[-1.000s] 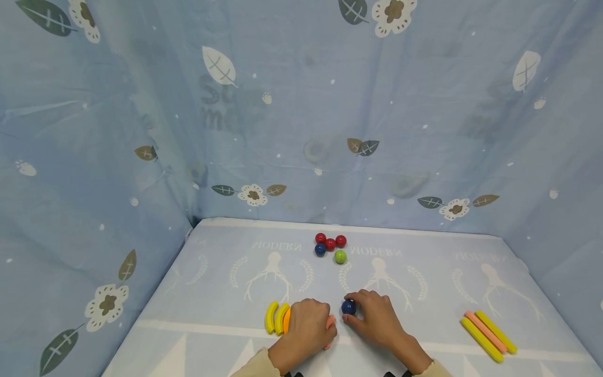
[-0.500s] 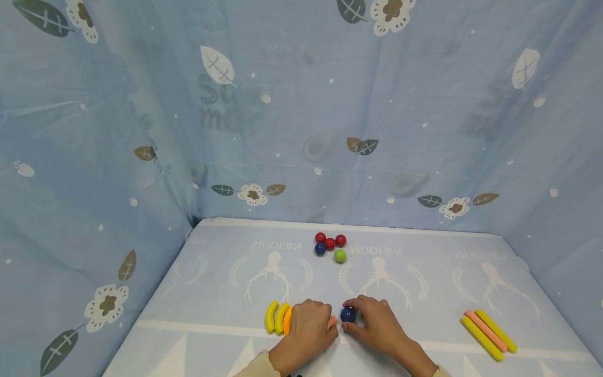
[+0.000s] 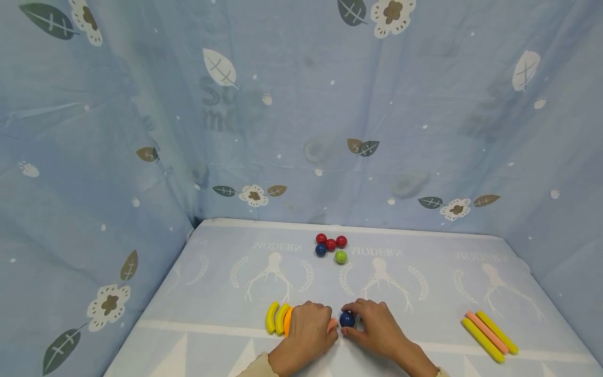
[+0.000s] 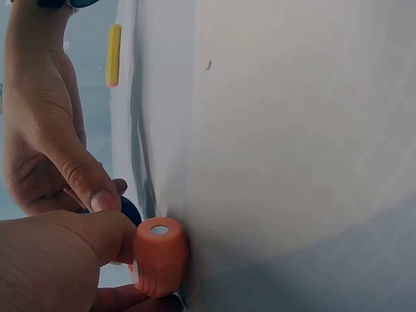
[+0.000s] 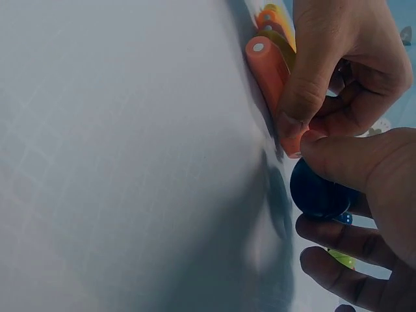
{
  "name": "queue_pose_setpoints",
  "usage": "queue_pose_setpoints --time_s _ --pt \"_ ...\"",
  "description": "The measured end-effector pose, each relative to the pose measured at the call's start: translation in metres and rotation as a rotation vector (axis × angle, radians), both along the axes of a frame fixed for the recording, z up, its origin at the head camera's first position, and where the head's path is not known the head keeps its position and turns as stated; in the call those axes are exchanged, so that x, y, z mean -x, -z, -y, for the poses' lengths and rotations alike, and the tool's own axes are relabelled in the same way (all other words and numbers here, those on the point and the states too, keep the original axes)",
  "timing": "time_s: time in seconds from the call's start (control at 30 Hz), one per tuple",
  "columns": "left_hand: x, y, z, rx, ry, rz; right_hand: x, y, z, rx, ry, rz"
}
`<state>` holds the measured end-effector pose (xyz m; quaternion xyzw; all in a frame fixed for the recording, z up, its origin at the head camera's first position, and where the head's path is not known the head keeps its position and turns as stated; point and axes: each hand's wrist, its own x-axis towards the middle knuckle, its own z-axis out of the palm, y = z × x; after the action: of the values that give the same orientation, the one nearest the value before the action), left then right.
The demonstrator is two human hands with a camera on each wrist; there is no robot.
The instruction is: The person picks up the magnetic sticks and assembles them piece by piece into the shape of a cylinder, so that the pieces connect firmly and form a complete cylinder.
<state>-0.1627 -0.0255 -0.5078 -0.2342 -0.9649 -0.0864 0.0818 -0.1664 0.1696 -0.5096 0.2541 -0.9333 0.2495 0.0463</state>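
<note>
My left hand [image 3: 310,331] pinches a salmon-pink magnetic rod [image 5: 268,68], thumb along its side, and covers most of it in the head view. A pale round magnet shows in the rod's end. Close on its right, my right hand [image 3: 377,327] grips a shiny dark blue ball [image 3: 347,319] between thumb and fingertips. In the right wrist view the ball sits right by the rod's lower end, below my left thumb [image 5: 300,97]. Left of my left hand lie two curved yellow pieces [image 3: 270,317] and an orange piece [image 3: 288,321], partly hidden behind the hand.
Toward the table's back edge sit several red balls [image 3: 331,245], another blue ball [image 3: 321,250] and a green ball [image 3: 341,257]. Two straight yellow rods [image 3: 482,339] flank a pink rod [image 3: 488,332] at the right. A patterned blue cloth [image 3: 301,104] walls in the table.
My right hand has drawn the blue ball slightly nearer to me, beside the pink rod's end. My left hand has shifted only a little.
</note>
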Motion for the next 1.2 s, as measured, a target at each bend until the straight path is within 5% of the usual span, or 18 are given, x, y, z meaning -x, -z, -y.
queue_pose_setpoints --time_s 0.77,1.2 --pt "-0.0014 -0.0007 0.0000 0.034 -0.004 0.026 -0.0011 0.0000 0.0025 0.002 -0.054 -0.009" --pt "-0.0038 0.0009 0.0011 -0.032 0.035 -0.007 0.0001 -0.0012 0.0013 -0.018 -0.027 -0.007"
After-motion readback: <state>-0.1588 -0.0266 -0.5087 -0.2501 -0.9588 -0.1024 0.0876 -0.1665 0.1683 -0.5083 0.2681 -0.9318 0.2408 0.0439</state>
